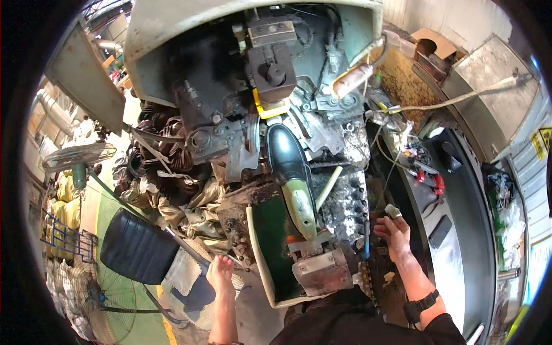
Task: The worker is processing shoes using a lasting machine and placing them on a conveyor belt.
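A black leather shoe upper (pixel 285 150) sits on a green shoe last (pixel 299 204) in the middle of the machine. Its toe points away from me, under the dark press head (pixel 272 70), and the heel end rests against a metal clamp block (pixel 322 268) near my body. My left hand (pixel 220 276) is raised left of the machine, loosely bent and holding nothing I can see. To the right of the machine bed, my right hand (pixel 394 234) has its fingers apart and half curled. A small pale lump (pixel 393 211) lies right at its fingertips; whether they touch is unclear.
A green-lined tray (pixel 250 241) flanks the last. A pale rod (pixel 329 188) leans beside the shoe. On the right runs a conveyor (pixel 468 230) with a dark phone-like slab (pixel 440 232) and red-handled tool (pixel 430 181). At left stand a black chair (pixel 139 246) and fan (pixel 79 158).
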A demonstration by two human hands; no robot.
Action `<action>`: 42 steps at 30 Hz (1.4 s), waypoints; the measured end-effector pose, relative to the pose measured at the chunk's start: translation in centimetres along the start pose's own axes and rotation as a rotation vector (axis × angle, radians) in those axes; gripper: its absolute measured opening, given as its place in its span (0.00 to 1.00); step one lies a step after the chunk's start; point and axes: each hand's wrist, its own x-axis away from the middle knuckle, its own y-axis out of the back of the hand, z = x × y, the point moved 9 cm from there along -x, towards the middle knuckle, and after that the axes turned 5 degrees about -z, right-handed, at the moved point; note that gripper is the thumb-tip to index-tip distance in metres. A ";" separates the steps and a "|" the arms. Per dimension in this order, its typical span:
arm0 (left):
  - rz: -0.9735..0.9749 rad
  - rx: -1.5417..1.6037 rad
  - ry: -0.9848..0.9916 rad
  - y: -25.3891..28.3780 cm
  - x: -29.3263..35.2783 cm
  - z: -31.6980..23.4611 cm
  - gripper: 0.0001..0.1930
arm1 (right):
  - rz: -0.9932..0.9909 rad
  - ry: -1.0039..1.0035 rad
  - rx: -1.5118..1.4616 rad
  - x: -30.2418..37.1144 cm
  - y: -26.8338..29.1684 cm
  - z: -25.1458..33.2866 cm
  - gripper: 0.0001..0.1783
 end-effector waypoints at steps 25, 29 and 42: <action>0.479 -0.782 -1.377 -31.0 21.9 -4.1 0.39 | -0.386 0.064 -0.088 16.1 30.3 -10.4 0.23; 0.410 -0.831 -1.355 -31.2 20.0 -3.9 0.41 | -0.477 0.194 0.210 16.9 37.2 -11.5 0.23; -0.002 -1.063 -1.437 -31.2 29.8 -1.0 0.34 | -0.575 0.627 1.085 20.1 50.4 -5.1 0.30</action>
